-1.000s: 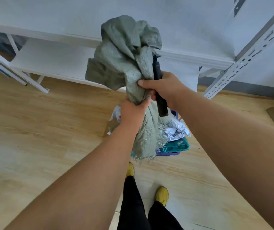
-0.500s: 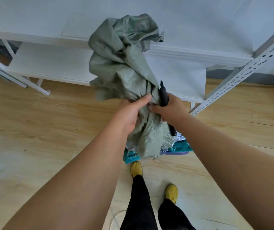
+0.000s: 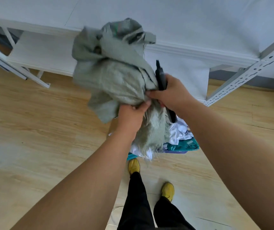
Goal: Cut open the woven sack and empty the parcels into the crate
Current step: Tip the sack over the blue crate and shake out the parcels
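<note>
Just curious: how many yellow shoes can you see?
2: one yellow shoe just below the sack's frayed end, the other lower right on the floor.

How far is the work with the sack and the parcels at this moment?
Done, it seems: the woven sack hangs limp and crumpled with a frayed open end, and parcels lie heaped in the crate below. In hand: the left hand and right hand bunch the sack together; the right also holds the black cutter. Left: probably only putting sack and cutter away.
</note>
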A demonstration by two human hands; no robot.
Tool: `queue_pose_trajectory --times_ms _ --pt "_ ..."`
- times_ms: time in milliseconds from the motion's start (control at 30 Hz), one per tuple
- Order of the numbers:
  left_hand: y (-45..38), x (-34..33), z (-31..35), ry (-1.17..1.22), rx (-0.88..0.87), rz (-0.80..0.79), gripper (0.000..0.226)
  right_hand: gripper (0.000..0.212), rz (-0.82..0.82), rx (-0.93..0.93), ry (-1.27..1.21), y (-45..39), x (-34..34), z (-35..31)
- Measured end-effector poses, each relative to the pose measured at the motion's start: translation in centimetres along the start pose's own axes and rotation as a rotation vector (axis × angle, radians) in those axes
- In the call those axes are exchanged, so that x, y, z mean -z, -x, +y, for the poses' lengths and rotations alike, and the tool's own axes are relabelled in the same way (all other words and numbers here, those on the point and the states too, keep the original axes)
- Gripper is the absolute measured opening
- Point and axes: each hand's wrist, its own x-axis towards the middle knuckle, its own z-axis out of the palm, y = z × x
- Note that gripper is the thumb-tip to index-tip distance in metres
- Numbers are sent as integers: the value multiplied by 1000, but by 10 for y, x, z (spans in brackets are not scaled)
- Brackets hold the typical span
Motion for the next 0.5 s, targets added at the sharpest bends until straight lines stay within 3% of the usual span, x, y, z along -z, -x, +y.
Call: queue_pose_trajectory --times_ms 133,233,367,500 --pt "-10 -3 23 -9 -18 69 20 28 -11 25 98 -10 -2 -22" --pt "-15 -1 37 29 -123 90 12 34 86 117 66 -12 2 -37" --pt "-10 2 49 27 -44 37 33 35 73 87 106 -8 4 -41" --pt "-9 6 57 71 -72 27 10 29 107 177 51 -9 5 -48"
